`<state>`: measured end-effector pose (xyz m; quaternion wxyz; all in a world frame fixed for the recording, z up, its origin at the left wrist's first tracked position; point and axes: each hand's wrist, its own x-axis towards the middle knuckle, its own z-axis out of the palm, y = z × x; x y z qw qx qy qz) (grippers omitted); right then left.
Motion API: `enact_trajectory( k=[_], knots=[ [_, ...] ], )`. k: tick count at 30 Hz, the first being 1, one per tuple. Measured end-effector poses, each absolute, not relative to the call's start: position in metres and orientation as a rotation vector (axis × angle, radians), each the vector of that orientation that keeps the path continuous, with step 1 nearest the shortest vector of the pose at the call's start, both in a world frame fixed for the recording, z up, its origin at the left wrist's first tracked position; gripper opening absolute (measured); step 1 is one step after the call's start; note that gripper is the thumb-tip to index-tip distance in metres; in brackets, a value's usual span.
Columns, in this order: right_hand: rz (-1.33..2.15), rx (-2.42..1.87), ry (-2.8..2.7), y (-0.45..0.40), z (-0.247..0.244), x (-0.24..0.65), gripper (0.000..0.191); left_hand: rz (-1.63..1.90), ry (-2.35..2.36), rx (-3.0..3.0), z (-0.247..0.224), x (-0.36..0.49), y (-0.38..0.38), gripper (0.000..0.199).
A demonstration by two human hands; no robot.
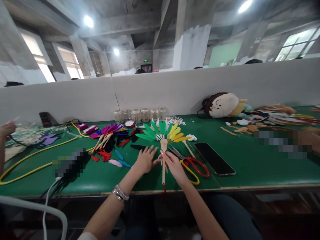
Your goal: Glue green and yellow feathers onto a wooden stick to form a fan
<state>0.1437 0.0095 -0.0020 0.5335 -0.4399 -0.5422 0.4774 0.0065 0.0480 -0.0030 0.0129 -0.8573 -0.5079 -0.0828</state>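
Observation:
My right hand [175,166] pinches the wooden handle of a feather fan [163,144], whose green and yellow feathers spread out above a pale wooden head. A red cord hangs from the handle's lower end. To the left of it, my left hand [146,160] has its fingers spread, thumb and fingertips close to the handle; whether they touch it I cannot tell. A black feather [138,147] lies just behind that hand. Beside my right hand are scissors with red handles [197,166] and a yellow-handled pair [190,174], partly covered.
Several glass jars [136,116] line the partition [150,90]. Left lie colourful feather fans [103,141], loose feathers [115,163], a yellow cable [37,150] and a power strip [72,163]. A phone [214,158] and a plush doll [222,105] are at right. Other people's hands [5,130] show at both edges.

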Motion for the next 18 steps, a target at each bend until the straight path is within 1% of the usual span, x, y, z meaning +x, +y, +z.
enact_trajectory(
  k=[2, 4, 7, 11, 14, 18],
  knots=[
    [1.156, -1.040, -1.317, 0.009, -0.003, 0.141, 0.040, -0.130, -1.489, -2.789, -0.011, 0.009, 0.047, 0.056],
    [1.157, -1.031, -1.335, 0.007, -0.003, 0.138, 0.039, -0.103, -1.461, -2.807, -0.016, 0.002, 0.044, 0.055],
    [1.150, -1.035, -1.383, 0.005, -0.002, 0.134, 0.038, -0.177, -1.458, -2.808, -0.017, -0.020, 0.039, 0.052],
    [1.159, -1.073, -1.474, 0.009, -0.009, 0.130, 0.038, -0.242, -1.503, -2.823, -0.013, -0.060, 0.034, 0.059],
    [1.138, -1.127, -1.533, 0.014, -0.019, 0.129, 0.036, -0.256, -1.527, -2.861, -0.012, -0.084, 0.032, 0.060],
    [1.163, -1.195, -1.602, 0.020, -0.024, 0.125, 0.036, -0.316, -1.517, -2.836, -0.016, -0.106, 0.029, 0.054]
  ],
)
